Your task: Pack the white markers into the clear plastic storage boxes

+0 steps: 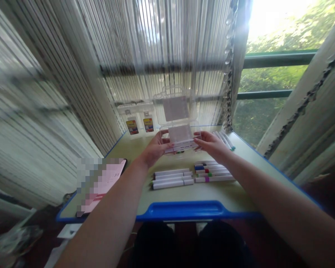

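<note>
A clear plastic carrying case (180,132) is held over the table between my two hands, its lid (175,108) raised and its handle at the top. My left hand (158,144) grips the case's left side, thumb on the front. On the right side my right hand (208,142) has its thumb near the front edge and its fingers behind. A few white markers (181,146) lie across the lower part of the case, between the thumbs. Below the hands, several white markers (173,179) lie side by side, beside another group of markers with coloured bands (216,179).
Two clear cases with yellow labels (132,126) stand at the back left. More markers (225,140) lie at the back right. A tablet-like device with a pink screen (104,186) is on the left. The pale tabletop has a blue edge (184,210); string curtains hang behind.
</note>
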`<state>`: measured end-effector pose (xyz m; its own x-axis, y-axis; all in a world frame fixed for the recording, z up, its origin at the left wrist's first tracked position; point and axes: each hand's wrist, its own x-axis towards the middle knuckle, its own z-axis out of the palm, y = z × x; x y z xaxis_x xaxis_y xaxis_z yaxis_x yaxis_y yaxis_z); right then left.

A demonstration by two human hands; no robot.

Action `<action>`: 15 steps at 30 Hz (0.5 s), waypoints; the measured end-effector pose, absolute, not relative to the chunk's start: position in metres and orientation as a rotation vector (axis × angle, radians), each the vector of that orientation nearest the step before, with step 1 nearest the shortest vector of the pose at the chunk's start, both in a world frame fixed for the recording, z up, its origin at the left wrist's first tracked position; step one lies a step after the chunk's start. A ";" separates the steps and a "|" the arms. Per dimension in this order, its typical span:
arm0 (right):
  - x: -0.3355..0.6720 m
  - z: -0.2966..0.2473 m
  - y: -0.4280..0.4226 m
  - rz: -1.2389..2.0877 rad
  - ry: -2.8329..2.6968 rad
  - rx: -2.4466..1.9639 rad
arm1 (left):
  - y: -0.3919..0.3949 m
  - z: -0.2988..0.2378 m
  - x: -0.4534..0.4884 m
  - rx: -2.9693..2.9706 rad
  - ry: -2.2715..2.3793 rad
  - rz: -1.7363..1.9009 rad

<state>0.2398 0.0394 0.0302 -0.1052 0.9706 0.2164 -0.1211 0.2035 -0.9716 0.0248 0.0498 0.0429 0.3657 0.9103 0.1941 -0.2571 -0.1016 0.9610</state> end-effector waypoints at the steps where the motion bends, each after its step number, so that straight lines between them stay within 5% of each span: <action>1: 0.240 0.030 0.039 1.181 -1.306 -0.916 | 0.049 0.044 0.025 1.293 0.672 1.118; 15: 0.238 0.032 0.037 1.138 -1.267 -0.906 | 0.051 0.043 0.027 1.123 0.680 1.231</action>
